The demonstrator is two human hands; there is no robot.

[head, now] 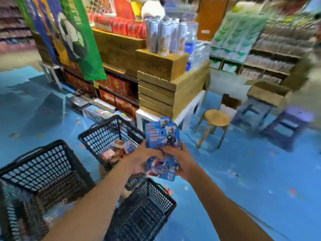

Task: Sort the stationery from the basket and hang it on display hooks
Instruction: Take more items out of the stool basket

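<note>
Floor [243, 180]: blue, speckled with scraps.
Crate stack [165, 94]: wooden, on a white table [189, 108] ahead of me.
Baskets: left basket [43, 167], far basket [111, 134] and near basket [144, 211], all black mesh; the far one holds loose packets.
Stool [216, 118]: round, wooden, right of the table.
Stationery packs [162, 136]: blue carded bundle, held above the baskets.
Left hand [144, 157]: my fingers are curled round the bundle's left edge.
Right hand [180, 160]: I grip its right side.

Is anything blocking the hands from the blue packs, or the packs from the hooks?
Nothing between them: the left hand and right hand both grip the blue packs. No display hooks show in this view, so that path cannot be judged.
</note>
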